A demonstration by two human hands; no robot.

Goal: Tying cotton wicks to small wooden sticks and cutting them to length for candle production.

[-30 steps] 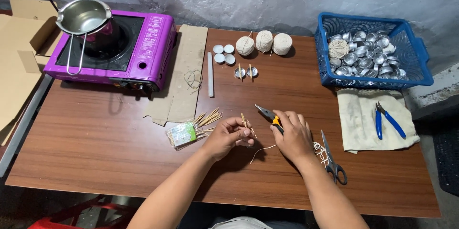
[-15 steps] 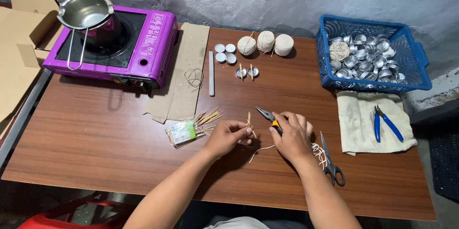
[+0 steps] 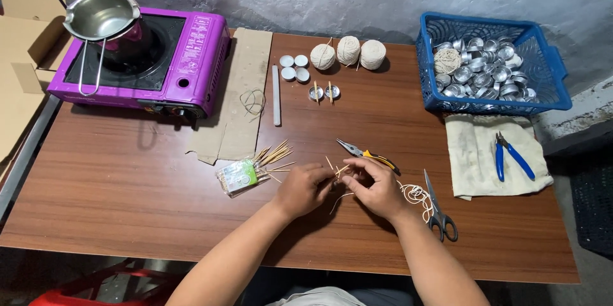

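My left hand (image 3: 305,188) and my right hand (image 3: 375,186) meet over the middle of the brown table (image 3: 128,204). Between their fingertips they pinch a thin wooden stick (image 3: 338,169) with a piece of white string (image 3: 341,196) that hangs down towards the table. Just left of my left hand lies a small plastic packet of wooden sticks (image 3: 246,174), several spilling out. Yellow-handled pliers (image 3: 370,153) lie right behind my right hand. Scissors (image 3: 437,207) and a loose tangle of string (image 3: 414,193) lie to its right.
A purple portable stove (image 3: 185,57) with a steel pot (image 3: 102,15) stands at the back left, beside a cardboard strip (image 3: 239,98). Three string balls (image 3: 348,52) and small metal cups (image 3: 294,68) are at the back. A blue basket (image 3: 549,89) of metal cups and blue pliers (image 3: 511,156) on a cloth are right.
Both hands stay together at the table's middle, working the stick and string; the stick has tilted slightly between the fingers. Nothing else on the table moved.
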